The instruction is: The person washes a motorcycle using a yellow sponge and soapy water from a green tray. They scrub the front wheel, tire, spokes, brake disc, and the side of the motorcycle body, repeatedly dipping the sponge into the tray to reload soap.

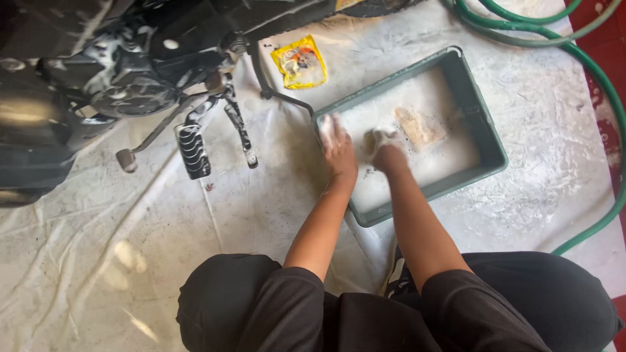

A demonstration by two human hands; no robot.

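Note:
A green rectangular tub (490,140) full of white soapy foam sits on the pale floor sheet in front of me. A tan sponge or cloth (417,126) lies half sunk in the foam. My left hand (337,146) rests on the tub's near-left rim, coated in suds, fingers together. My right hand (386,145) is down in the foam beside it, covered in lather, closed around something small that the suds hide.
A soapy black motorcycle (117,72) with foot peg and side stand stands at the upper left. A yellow sachet (300,62) lies behind the tub. A green hose (587,72) curls along the right. My knees in black shorts fill the bottom.

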